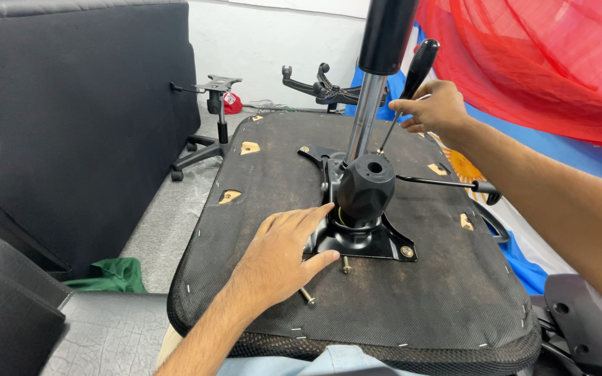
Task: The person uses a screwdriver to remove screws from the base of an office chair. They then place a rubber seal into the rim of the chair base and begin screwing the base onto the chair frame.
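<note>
Head view. An upturned office chair seat point(412, 299) lies in front of me, its black fabric underside facing up. A black metal mechanism plate point(364, 240) sits at the centre of the seat, with a round black tension knob point(365, 186) above it and a chrome gas cylinder point(367, 115) rising from it. A thin lever rod with a black tip point(454, 184) extends from the mechanism toward the right.

My left hand point(280, 254) rests flat and open on the seat, fingers extended against the left edge of the plate; it grips nothing. Two loose bolts lie just beside it: one bolt point(345, 264) near the thumb tip at the plate's front edge, a second bolt point(307, 296) on the fabric just right of the hand.

My right hand point(435, 108) is closed around a screwdriver point(412, 83) with a black handle; its shaft slants down toward the far side of the plate, beside the cylinder.

To the left, beyond the seat, stand a black chair base point(207, 136) on the floor and a large black backrest cushion point(71, 118).
</note>
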